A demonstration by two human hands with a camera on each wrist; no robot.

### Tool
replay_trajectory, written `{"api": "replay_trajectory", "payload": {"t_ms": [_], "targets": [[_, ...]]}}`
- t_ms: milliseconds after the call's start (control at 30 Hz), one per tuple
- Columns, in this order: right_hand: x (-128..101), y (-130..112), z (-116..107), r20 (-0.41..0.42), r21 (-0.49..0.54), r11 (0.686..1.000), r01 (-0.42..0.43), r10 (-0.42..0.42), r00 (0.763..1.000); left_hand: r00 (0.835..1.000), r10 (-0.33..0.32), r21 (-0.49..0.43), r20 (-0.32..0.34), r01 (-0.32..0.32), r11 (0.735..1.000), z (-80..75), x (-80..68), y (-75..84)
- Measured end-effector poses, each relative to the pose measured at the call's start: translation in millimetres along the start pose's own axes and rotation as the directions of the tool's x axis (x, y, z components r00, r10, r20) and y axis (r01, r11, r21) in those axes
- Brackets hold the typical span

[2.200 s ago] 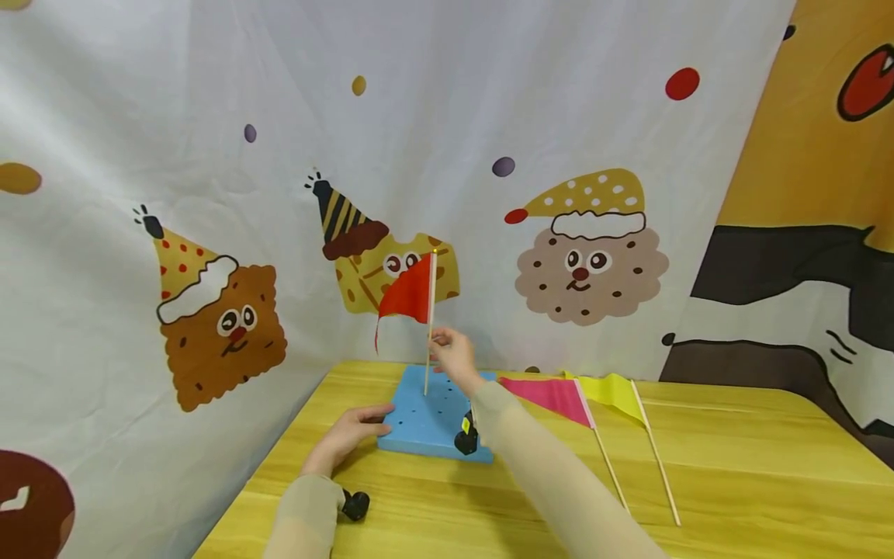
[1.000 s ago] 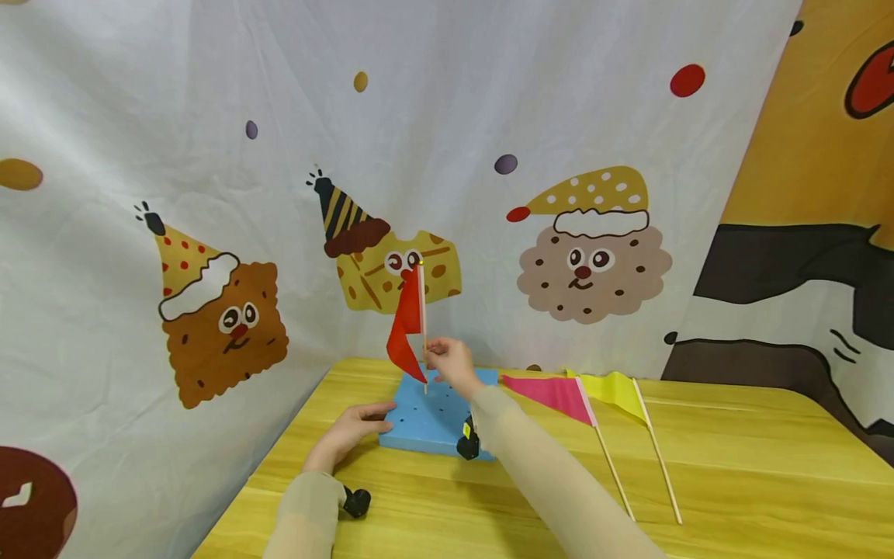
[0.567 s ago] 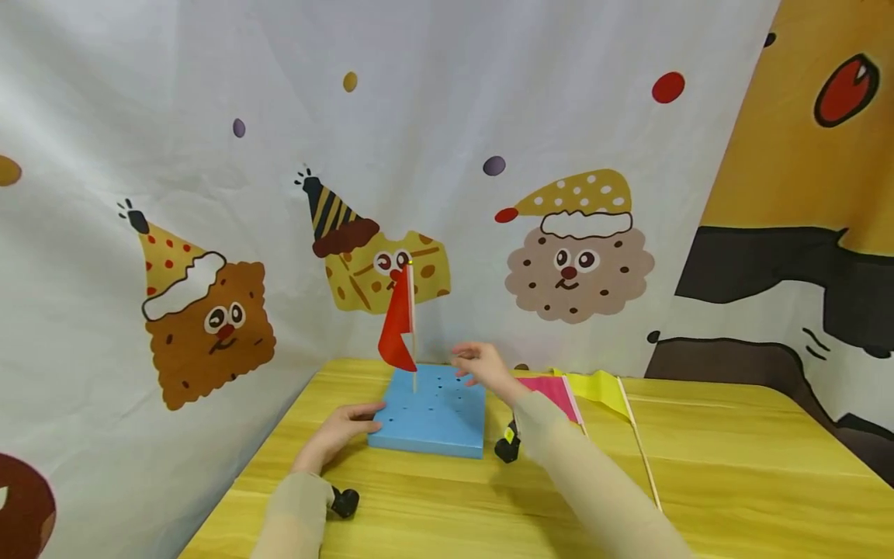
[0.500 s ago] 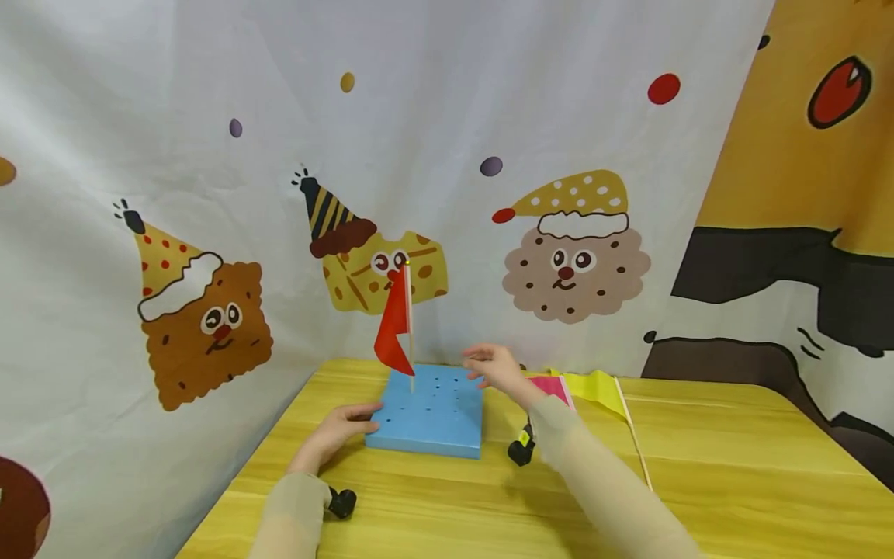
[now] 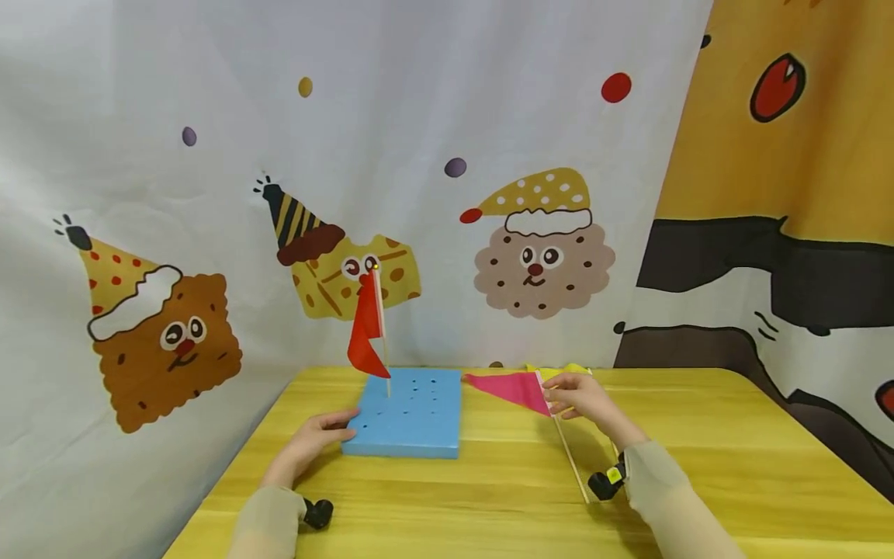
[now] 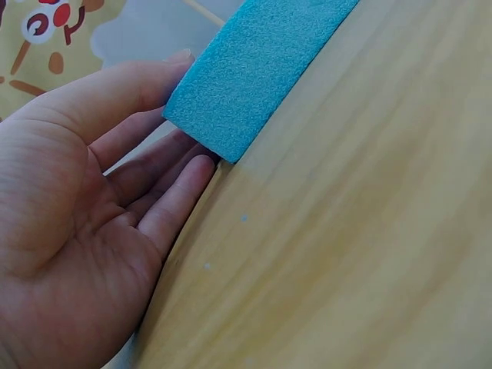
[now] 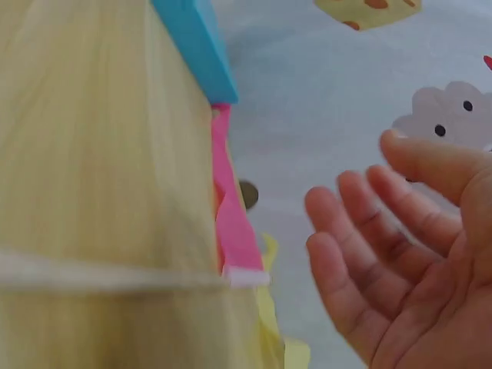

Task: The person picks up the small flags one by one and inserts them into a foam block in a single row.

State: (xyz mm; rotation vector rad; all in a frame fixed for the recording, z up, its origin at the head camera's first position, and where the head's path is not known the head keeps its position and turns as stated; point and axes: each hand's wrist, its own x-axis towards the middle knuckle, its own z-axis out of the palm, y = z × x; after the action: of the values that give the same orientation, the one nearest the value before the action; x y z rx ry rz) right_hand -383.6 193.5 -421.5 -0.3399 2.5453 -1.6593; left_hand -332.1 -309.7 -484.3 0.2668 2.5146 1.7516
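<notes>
A light blue foam block (image 5: 401,450) with several small holes lies on the table. My left hand (image 5: 312,444) rests at its left edge; in the left wrist view, the thumb and relaxed fingers touch the block's corner (image 6: 231,92). A red pennant flag (image 5: 366,322) stands upright in the block on its thin stick, with nobody holding it. My right hand (image 5: 583,400) is over the stick of a pink pennant flag (image 5: 513,390). In the right wrist view, its fingers (image 7: 338,284) are loosely spread with nothing between them, apart from the pink cloth (image 7: 234,231).
A yellow pennant flag (image 5: 576,369) lies behind my right hand, which partly hides it. The wooden table (image 5: 447,512) backs onto a white curtain (image 5: 419,116) printed with cartoon biscuits and cheese.
My right hand has let go of the red flag's stick, leaving it standing in the block, and moved right to the pink flag. The left hand stays at the block; the view turned right.
</notes>
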Motion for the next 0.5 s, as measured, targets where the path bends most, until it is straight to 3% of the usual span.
{"api": "replay_trajectory", "payload": {"t_ms": [167, 333, 500], "targets": [[-10, 8, -5, 0.001, -0.088, 0.994, -0.059, 0.059, 0.998, 0.999, -0.029, -0.030, -0.019, 0.028, 0.999, -4.0, -1.4, -0.8], [-17, 18, -8, 0.046, -0.163, 0.985, -0.056, 0.065, 0.997, 0.999, -0.047, -0.043, 0.006, 0.047, 0.998, -3.3, -3.1, -0.1], [-22, 28, -9, 0.024, -0.315, 0.948, -0.043, 0.053, 0.998, 0.998, -0.055, -0.042, 0.021, 0.056, 0.998, 1.2, 0.6, 3.1]]}}
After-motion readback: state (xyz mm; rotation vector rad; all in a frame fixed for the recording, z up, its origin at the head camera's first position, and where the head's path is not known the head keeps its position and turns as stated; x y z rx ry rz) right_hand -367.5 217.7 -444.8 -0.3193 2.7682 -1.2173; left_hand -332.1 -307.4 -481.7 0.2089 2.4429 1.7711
